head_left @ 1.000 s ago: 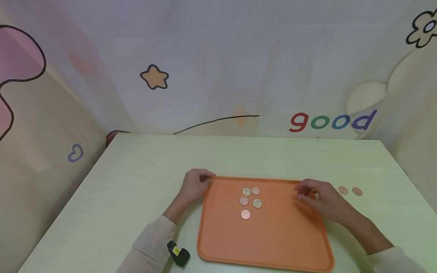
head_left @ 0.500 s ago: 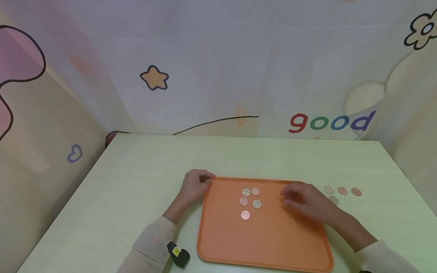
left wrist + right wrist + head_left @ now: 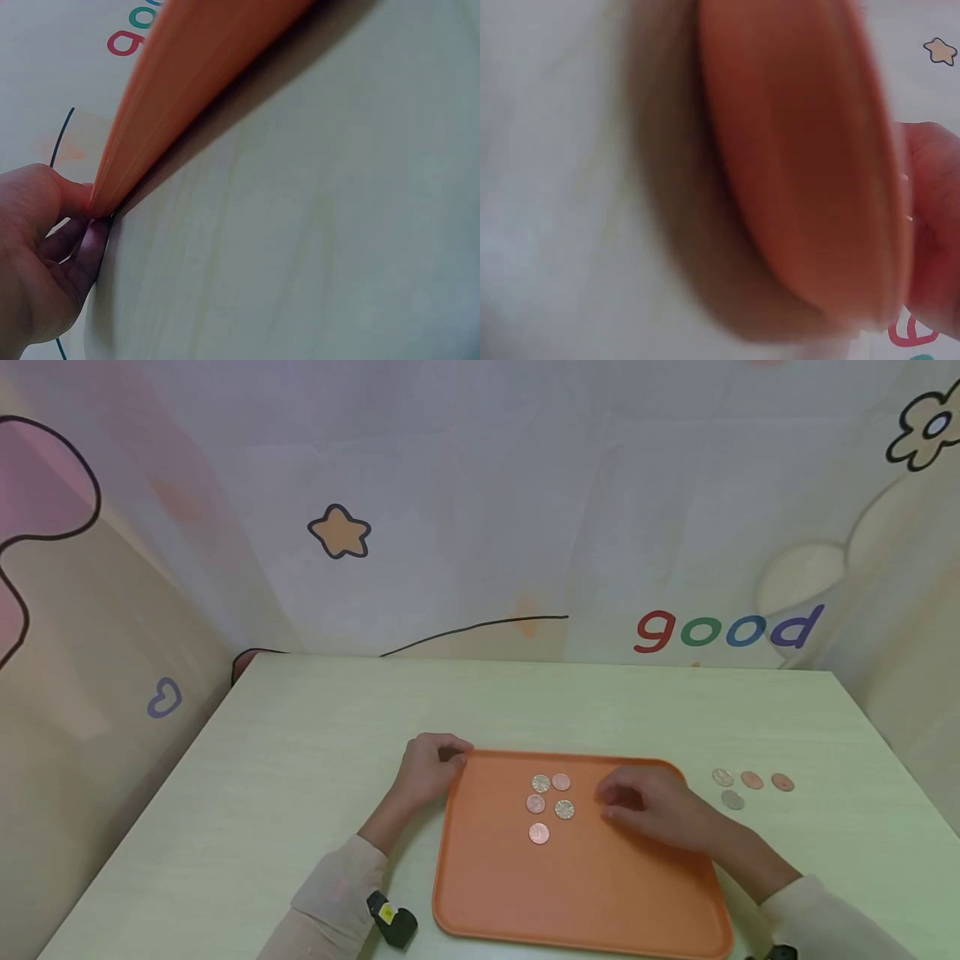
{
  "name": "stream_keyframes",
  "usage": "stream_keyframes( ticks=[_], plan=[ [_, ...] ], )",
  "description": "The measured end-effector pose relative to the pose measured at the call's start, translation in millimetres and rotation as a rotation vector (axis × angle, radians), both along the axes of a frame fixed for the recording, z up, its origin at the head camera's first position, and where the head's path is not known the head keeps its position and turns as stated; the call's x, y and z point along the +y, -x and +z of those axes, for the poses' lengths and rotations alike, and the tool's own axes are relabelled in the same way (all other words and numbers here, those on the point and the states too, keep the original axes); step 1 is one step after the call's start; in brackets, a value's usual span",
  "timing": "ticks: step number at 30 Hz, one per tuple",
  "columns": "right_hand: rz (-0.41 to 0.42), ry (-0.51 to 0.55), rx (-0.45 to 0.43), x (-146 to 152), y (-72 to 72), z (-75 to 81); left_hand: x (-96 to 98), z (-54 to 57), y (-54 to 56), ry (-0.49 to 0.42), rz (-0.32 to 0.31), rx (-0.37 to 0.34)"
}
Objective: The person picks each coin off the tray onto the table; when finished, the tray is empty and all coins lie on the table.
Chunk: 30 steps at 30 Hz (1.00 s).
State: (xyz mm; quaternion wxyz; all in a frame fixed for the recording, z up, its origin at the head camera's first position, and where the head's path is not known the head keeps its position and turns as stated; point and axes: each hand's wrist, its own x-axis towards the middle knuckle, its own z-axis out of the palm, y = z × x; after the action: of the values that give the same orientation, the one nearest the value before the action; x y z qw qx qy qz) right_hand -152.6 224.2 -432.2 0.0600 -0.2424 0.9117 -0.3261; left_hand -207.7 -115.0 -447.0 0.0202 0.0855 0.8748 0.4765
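My left hand pinches the far left corner of an orange tray. In the left wrist view, the thumb and fingers of the left hand meet at the tray's rim. Over the tray's right half hovers my right hand, fingers loosely bent, with a gap between thumb and index finger and nothing visible there. Several coins lie flat on the tray, among them a silvery coin nearest the right hand and a pinkish coin. The right wrist view is blurred; the tray's side partly hides the right hand.
On the pale table, right of the tray, lie two silvery coins and two coppery coins. A printed cloth hangs behind the table. A black device is on the left sleeve.
My right hand has moved left, from the tray's right edge to further over the tray. Silvery coins on the table that it covered are now visible. The left hand stays put.
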Motion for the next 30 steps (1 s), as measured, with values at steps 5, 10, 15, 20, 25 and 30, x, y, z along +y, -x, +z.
stream_keyframes(
  ticks=[5,10,15,20,25,30],
  plan=[
    [0.027,-0.004,-0.018,-6,2.4,-0.2,0.1,0.0,-0.4,0.000,0.000,0.001],
    [0.030,-0.013,-0.020,-12,4.9,-0.5,0.3,-0.5,0.3,-0.007,-0.001,-0.002],
    [0.037,-0.017,-0.013,-17,6.0,-0.9,-0.1,-0.8,0.6,-0.004,0.000,0.000],
    [0.065,-0.009,-0.024,-21,7.0,-1.5,0.2,-0.4,0.1,-0.002,-0.002,0.004],
    [0.067,-0.012,-0.056,-24,7.7,-0.7,0.6,0.2,-0.7,0.000,0.008,0.012],
    [0.046,-0.033,-0.089,-27,8.2,0.8,1.3,0.1,-0.3,0.008,0.015,0.014]
  ],
)
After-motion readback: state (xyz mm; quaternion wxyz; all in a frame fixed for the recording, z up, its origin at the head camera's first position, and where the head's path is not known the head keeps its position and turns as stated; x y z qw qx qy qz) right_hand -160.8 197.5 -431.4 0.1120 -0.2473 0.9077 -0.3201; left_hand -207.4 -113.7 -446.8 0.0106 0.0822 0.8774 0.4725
